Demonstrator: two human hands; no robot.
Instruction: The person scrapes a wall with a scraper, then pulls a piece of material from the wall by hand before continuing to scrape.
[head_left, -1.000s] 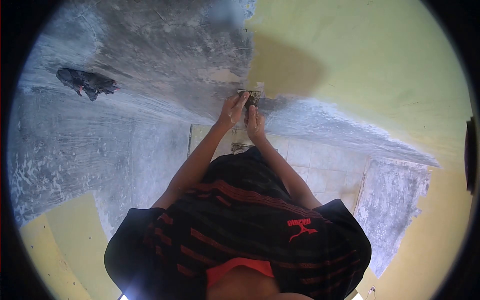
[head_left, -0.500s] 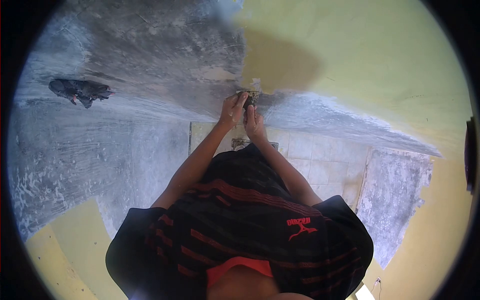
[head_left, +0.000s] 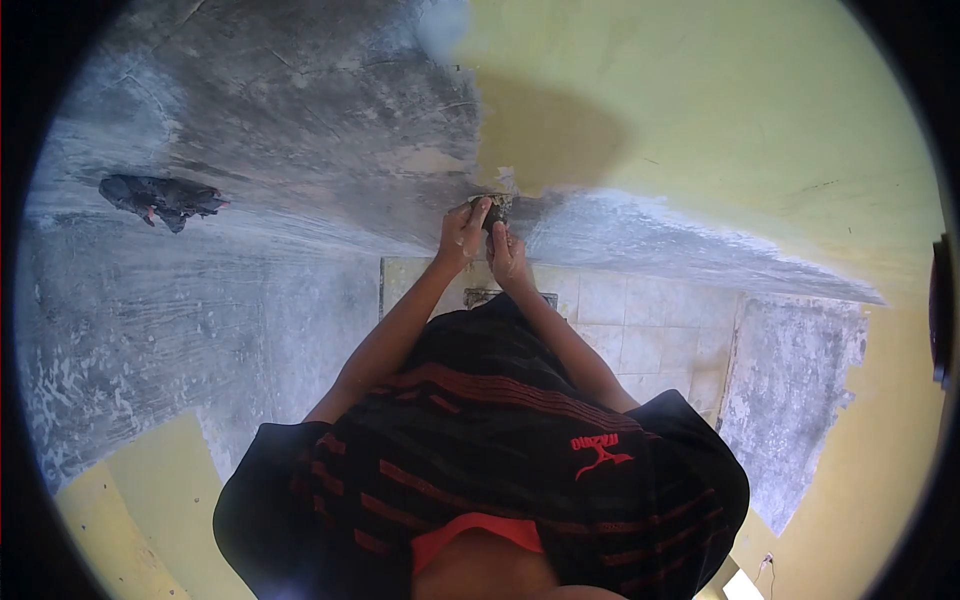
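Observation:
Both my hands are closed on a scraper (head_left: 492,218) with a dark, debris-covered blade, pressed to the wall at the edge of the yellow-green paint (head_left: 560,60). My left hand (head_left: 462,237) grips it on the left, fingers laid along the tool. Just below, to the right, my right hand (head_left: 507,253) holds its lower end with the thumb on top. Pale dust marks both hands. Around the scraper, bare grey wall (head_left: 330,110) borders the paint, and a small loose flake of paint (head_left: 506,178) shows above the blade.
A crumpled dark cloth or bag (head_left: 163,198) sits against the grey wall at left. Below my hands is a tiled floor (head_left: 650,330) with a dark-framed square (head_left: 480,297), partly hidden by my shirt. A dark object (head_left: 940,310) is on the wall at far right.
My hands and the scraper appear slightly lower in view, largely along with the whole scene as the camera tilts. Both hands keep their grip.

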